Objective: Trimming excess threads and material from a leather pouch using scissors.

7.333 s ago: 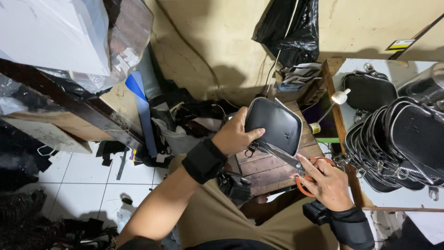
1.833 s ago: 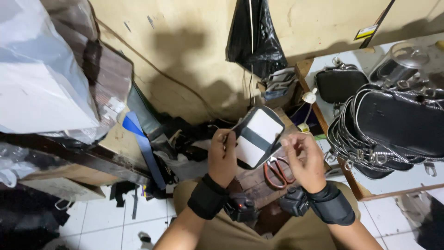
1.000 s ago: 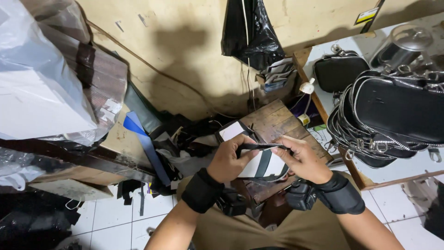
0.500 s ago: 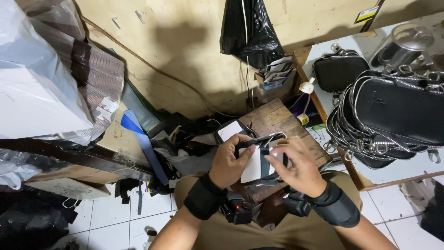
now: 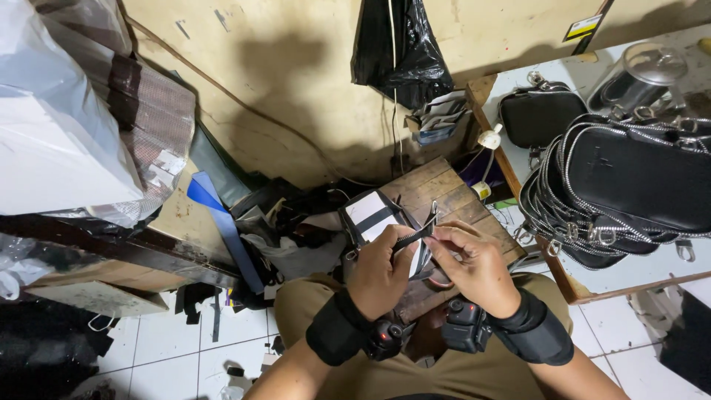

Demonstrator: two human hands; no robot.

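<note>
A black zipper strip (image 5: pixel 415 235) is held up in the middle, just over a small wooden board (image 5: pixel 444 196) that rests in front of the person's lap. The left hand (image 5: pixel 384 268) pinches the strip from below with its fingers closed on it. The right hand (image 5: pixel 474 265) pinches the other end, thumb and fingers tight on the strip. Behind the strip is a flat bag piece (image 5: pixel 374 216), white on this side with a black edge and a black band across it. It touches the left hand, but I cannot tell how it is held. Each wrist has a black band with a small black box on it. To the right is a pale table (image 5: pixel 629 272) with a wooden edge. A big pile of black bags with silver zippers (image 5: pixel 629 189) lies on it, and one small black pouch (image 5: pixel 539 116) sits near the wall. A shiny pot with a glass lid (image 5: pixel 644 74) stands behind the pile. On the wall hangs a black plastic bag (image 5: pixel 400 48), with some papers tucked just under it. High on the right wall is a small yellow and black sticker (image 5: pixel 583 27). On the left is a big white plastic sack (image 5: pixel 52 126). A blue strip (image 5: pixel 222 226) leans near it over the white floor tiles.
</note>
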